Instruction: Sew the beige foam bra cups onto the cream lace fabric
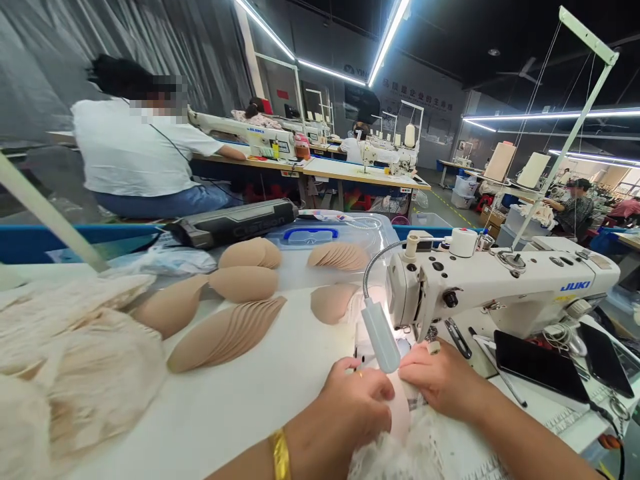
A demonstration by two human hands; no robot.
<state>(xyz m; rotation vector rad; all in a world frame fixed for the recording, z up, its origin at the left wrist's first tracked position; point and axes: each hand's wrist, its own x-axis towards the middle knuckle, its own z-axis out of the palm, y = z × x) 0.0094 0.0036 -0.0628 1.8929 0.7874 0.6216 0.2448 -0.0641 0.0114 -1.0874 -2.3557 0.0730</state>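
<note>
Pale fabric is being pinched by the half-curled left hand, palm down; its edge is held under the right hand's bent fingers.

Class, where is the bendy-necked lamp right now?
In the head view, the lamp is just right of centre, left of the sewing machine, its lower end showing between the left hand and right hand.

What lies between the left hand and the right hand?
A pale pink piece of material lies between the left hand and right hand, in the head view.
</note>
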